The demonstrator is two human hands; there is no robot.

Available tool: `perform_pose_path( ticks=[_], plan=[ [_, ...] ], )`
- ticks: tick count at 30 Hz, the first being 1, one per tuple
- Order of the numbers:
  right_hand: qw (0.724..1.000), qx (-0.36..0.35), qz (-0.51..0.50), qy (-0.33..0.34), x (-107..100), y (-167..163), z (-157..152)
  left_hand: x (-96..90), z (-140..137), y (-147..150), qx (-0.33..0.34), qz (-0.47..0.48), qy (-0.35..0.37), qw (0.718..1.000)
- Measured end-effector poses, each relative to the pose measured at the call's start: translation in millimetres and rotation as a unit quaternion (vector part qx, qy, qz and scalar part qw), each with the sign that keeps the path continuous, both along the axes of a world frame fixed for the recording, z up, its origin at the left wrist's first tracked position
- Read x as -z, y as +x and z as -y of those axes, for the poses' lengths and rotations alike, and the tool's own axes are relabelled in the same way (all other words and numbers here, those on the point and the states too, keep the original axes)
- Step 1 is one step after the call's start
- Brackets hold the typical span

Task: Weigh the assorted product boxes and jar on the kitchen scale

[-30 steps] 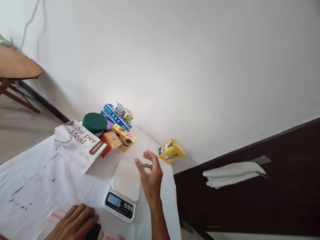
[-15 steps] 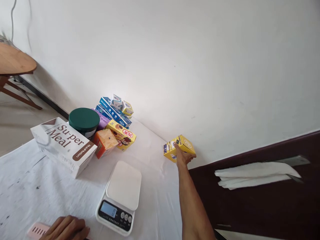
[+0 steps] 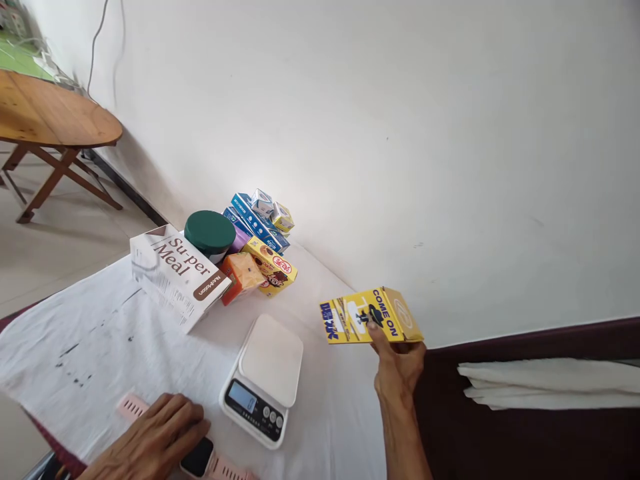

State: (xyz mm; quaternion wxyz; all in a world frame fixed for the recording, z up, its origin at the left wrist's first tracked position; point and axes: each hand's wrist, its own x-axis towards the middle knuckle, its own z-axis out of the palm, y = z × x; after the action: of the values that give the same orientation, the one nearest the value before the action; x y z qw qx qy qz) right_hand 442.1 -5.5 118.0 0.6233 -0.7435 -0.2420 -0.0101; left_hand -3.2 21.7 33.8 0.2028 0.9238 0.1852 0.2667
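Note:
My right hand [image 3: 397, 363] grips a yellow box [image 3: 357, 317] printed "COME ON", thumb on its printed face and fingers underneath, above the right part of the table. At the lower left, my left hand [image 3: 170, 427] lies on the cloth with its fingers stretched and slightly bent. It partly covers a smartwatch [image 3: 199, 457] with a pink strap, whose dark screen shows beside the fingers. Between my hands stands a white digital kitchen scale [image 3: 273, 360] with a bare weighing plate and a lit display.
Behind the scale are a white "Su-per Meal" box [image 3: 175, 273], a green-lidded tub [image 3: 210, 232], an orange pack [image 3: 243, 273], a yellow snack box [image 3: 275, 267] and stacked blue boxes [image 3: 257, 223]. A white wall [image 3: 400, 167] borders the cloth-covered table [image 3: 110, 347]. A wooden table [image 3: 65, 113] stands far left.
My right hand has brought the yellow box nearer to me and turned its printed face up. The view has shifted left, and more of the smartwatch shows beside my left hand.

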Motion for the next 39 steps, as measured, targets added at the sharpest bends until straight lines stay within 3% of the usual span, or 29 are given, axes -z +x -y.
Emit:
perform_pose_path(
  ticks=[5,10,16,21,27,34,39],
  plan=[
    [0.991,-0.13,0.004,-0.022,-20,-99,18,11.1,8,-6,-0.002,-0.023,0.027,0.999],
    [0.975,-0.217,-0.023,-0.042,-15,-151,18,21.6,12,-7,0.011,-0.015,-0.014,1.0],
    [0.965,-0.249,-0.028,-0.078,-8,-155,20,-8.6,10,0,0.034,-0.053,-0.116,0.991],
    [0.964,-0.25,-0.005,-0.09,-5,-151,33,-29.4,8,8,0.036,-0.126,-0.157,0.979],
    [0.976,-0.209,-0.001,-0.057,-6,-147,41,-30.8,8,11,0.033,-0.161,-0.158,0.974],
    [0.976,-0.196,0.016,-0.091,-13,-153,28,-37.3,27,15,0.049,-0.192,-0.083,0.977],
    [0.971,-0.213,0.029,-0.102,-29,-170,32,-27.6,53,17,0.109,-0.08,-0.189,0.973]
  ],
)
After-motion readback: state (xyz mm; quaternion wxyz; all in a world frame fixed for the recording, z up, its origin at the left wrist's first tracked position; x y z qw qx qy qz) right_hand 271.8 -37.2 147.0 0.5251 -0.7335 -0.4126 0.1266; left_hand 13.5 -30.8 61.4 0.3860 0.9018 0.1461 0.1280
